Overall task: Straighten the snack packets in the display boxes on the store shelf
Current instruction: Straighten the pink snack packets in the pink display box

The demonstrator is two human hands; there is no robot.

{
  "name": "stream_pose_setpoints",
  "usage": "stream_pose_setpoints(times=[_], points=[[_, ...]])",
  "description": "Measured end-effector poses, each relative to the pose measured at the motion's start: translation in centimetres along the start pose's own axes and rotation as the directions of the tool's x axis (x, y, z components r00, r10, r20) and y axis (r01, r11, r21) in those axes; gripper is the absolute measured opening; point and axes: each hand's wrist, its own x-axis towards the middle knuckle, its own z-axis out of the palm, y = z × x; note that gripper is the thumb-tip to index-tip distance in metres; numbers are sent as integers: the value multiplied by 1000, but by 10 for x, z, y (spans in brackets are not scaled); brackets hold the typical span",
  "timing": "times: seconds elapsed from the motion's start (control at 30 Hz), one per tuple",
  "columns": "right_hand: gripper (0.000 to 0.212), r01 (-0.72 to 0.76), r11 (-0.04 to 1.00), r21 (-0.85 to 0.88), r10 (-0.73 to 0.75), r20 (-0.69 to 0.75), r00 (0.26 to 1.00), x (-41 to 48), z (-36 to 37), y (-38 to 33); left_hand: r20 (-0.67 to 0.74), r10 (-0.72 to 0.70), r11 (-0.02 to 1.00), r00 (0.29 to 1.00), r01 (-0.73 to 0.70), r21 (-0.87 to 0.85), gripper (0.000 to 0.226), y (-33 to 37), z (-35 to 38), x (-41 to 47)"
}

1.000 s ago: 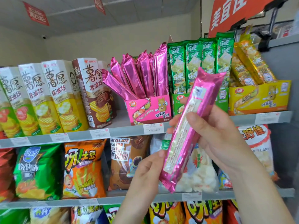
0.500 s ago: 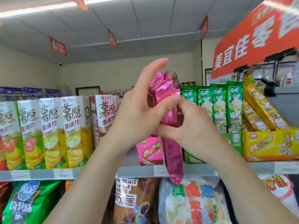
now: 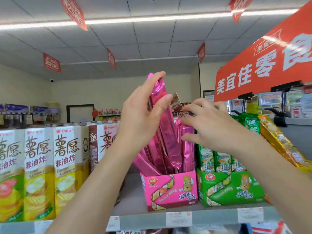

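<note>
Grey metal store shelf [image 3: 143, 220] carries a pink cardboard display box [image 3: 170, 191], set between tall yellow-and-white chip cartons [image 3: 67, 166] and a green cardboard display box [image 3: 229, 188]. The left hand [image 3: 141, 119] pinches the top of a long pink foil snack packet [image 3: 166, 132] between thumb and fingers; the packet is tilted, its lower end among the others in the pink box. The right hand [image 3: 211, 127], fingers spread and nearly straight, touches the upright pink packets [image 3: 187, 149] at the box's right side, holding nothing.
</note>
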Motion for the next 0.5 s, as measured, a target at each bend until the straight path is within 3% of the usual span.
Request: stream_pose_setpoints(times=[0.3,0.5], points=[[43,27,990,136,-28,9,1000,0,4,2,334,-95,991,938,59,116,49,-28,33,-23],[26,29,920,390,-36,11,999,7,1,5,514,-143,990,846,130,61,49,-31,32,-9]])
